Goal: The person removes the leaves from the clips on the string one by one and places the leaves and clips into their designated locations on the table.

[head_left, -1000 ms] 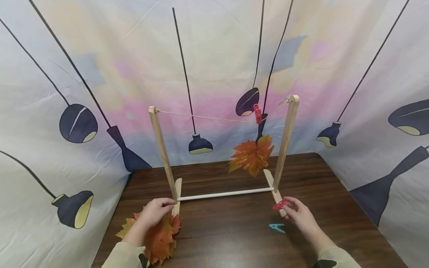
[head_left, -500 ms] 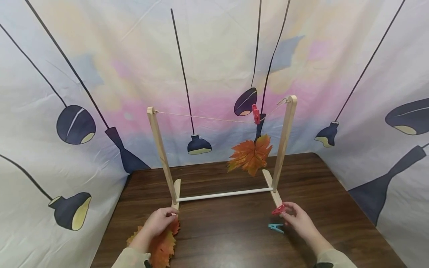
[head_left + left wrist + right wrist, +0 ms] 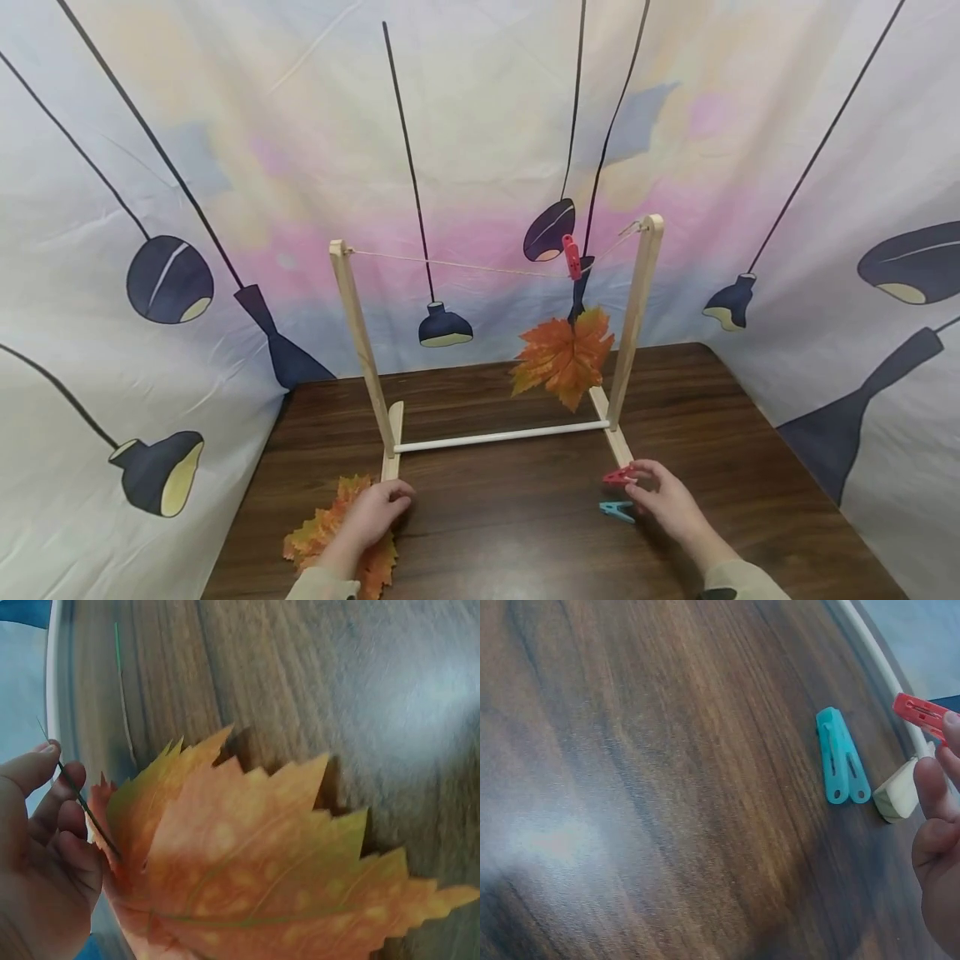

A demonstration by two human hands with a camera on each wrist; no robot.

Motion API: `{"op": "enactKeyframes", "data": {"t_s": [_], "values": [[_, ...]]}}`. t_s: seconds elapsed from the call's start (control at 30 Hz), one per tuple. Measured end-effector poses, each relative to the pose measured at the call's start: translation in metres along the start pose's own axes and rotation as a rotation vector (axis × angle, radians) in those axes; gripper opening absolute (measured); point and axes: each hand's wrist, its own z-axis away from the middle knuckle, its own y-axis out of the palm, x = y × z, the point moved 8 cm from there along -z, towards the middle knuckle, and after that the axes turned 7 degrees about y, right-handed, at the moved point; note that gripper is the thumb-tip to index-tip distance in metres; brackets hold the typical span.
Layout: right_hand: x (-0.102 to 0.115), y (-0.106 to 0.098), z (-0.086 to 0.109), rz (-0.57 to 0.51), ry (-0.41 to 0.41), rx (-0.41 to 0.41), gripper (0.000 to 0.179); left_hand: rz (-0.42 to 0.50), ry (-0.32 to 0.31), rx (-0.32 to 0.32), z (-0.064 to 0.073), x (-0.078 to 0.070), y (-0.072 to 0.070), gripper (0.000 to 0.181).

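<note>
My left hand (image 3: 375, 512) pinches the thin dark stem of an artificial maple leaf (image 3: 255, 877) between thumb and finger. That orange leaf hangs over another leaf (image 3: 318, 533) on the table, partly behind my hand and forearm. My right hand (image 3: 669, 502) pinches a red clothespin (image 3: 618, 475) by one end, near the rack's right foot. Just below it a turquoise clothespin (image 3: 617, 510) lies on the table. A second red clothespin (image 3: 572, 257) is on the string (image 3: 465, 265), and an orange maple leaf (image 3: 566, 358) hangs beneath it.
The string runs between two wooden posts, the left post (image 3: 360, 342) and the right post (image 3: 637, 317). A white rod (image 3: 502, 436) joins them low down. Wooden feet stand on the dark table (image 3: 495, 517). A printed cloth (image 3: 480, 125) surrounds the back and sides.
My left hand has come toward the table's front and slightly right, away from the left post's base. My right hand has lowered a little with the red clothespin. The hanging leaf has shifted slightly.
</note>
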Motion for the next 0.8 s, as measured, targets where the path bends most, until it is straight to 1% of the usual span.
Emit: {"op": "enactKeyframes", "data": {"t_s": [0.1, 0.33, 0.5, 0.6, 0.7, 0.8], "values": [[-0.004, 0.003, 0.000, 0.026, 0.018, -0.001, 0.041, 0.009, -0.025, -0.019, 0.001, 0.000, -0.001, 0.010], [-0.011, 0.004, 0.001, 0.061, 0.052, -0.016, 0.040, 0.059, -0.031, -0.086, 0.002, -0.001, -0.007, 0.015], [-0.013, 0.006, 0.000, 0.066, 0.034, -0.027, 0.040, 0.114, -0.084, -0.119, 0.003, 0.001, -0.009, 0.018], [-0.014, 0.008, 0.000, 0.092, 0.031, -0.037, 0.041, 0.136, -0.116, -0.143, 0.004, 0.003, -0.009, 0.018], [-0.015, 0.009, -0.001, 0.134, 0.023, -0.043, 0.041, 0.134, -0.131, -0.154, 0.004, 0.004, -0.010, 0.018], [-0.016, 0.009, -0.002, 0.202, -0.010, -0.049, 0.042, 0.123, -0.134, -0.151, 0.004, 0.006, -0.010, 0.019]]}}
